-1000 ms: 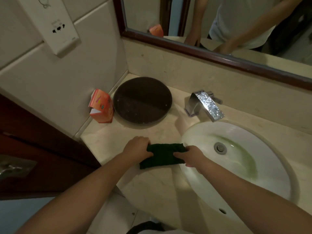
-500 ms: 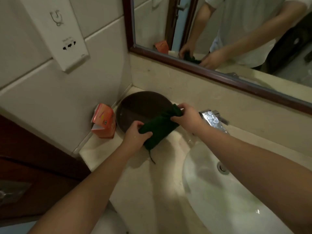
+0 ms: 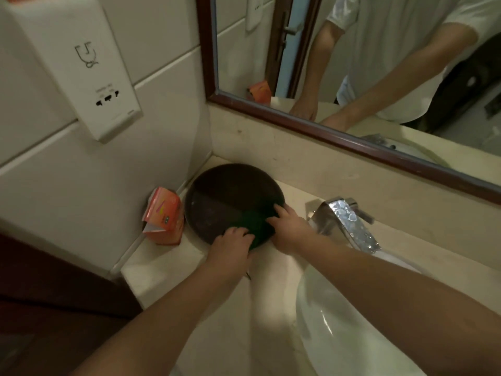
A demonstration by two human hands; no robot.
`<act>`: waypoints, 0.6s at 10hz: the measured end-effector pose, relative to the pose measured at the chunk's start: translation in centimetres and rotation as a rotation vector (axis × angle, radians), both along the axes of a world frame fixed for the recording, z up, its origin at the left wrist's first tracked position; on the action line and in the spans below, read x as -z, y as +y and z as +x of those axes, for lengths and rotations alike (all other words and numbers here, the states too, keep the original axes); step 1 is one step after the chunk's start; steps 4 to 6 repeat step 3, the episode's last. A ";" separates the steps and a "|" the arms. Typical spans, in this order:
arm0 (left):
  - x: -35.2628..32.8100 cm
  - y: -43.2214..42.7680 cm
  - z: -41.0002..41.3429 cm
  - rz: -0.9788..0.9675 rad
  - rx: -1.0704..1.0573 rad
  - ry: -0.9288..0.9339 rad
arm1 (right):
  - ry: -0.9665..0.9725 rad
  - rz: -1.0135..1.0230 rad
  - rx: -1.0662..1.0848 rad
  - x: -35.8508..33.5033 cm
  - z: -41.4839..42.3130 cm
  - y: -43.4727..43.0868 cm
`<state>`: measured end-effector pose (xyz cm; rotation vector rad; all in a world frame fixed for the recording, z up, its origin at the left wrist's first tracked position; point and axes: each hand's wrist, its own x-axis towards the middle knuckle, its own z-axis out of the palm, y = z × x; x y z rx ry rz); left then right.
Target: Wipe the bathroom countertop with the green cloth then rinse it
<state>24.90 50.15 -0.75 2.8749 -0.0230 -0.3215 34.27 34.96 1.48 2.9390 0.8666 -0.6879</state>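
The dark green cloth (image 3: pixel 254 225) lies on the near right part of a round dark brown tray (image 3: pixel 217 196) in the counter's back left corner. My left hand (image 3: pixel 233 246) presses on the cloth's near left end, fingers curled over it. My right hand (image 3: pixel 288 229) holds its right end at the tray's rim. Most of the cloth is hidden under both hands. The beige countertop (image 3: pixel 168 264) runs in front of the tray. The white basin (image 3: pixel 352 321) lies to the right.
An orange carton (image 3: pixel 164 217) stands against the left wall beside the tray. A chrome faucet (image 3: pixel 349 221) sits behind the basin. A framed mirror (image 3: pixel 352 63) hangs above the backsplash. A white socket panel (image 3: pixel 81 63) is on the left wall.
The cloth went from the counter's front edge, was lifted between both hands, and now rests on the dark tray with both hands on it.
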 end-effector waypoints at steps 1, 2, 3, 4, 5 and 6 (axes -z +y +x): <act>-0.2 -0.1 -0.1 0.024 -0.009 0.020 | 0.042 0.068 0.041 -0.9 -1.1 -1.2; -0.7 -0.3 0.0 -0.061 -0.061 -0.055 | 0.061 0.275 0.126 -5.4 -3.1 -3.6; -0.2 -0.1 -3.2 -0.262 -0.172 -0.221 | 0.009 0.557 0.218 -11.0 -6.0 -8.9; -0.2 -0.1 -3.2 -0.262 -0.172 -0.221 | 0.009 0.557 0.218 -11.0 -6.0 -8.9; -0.2 -0.1 -3.2 -0.262 -0.172 -0.221 | 0.009 0.557 0.218 -11.0 -6.0 -8.9; -0.2 -0.1 -3.2 -0.262 -0.172 -0.221 | 0.009 0.557 0.218 -11.0 -6.0 -8.9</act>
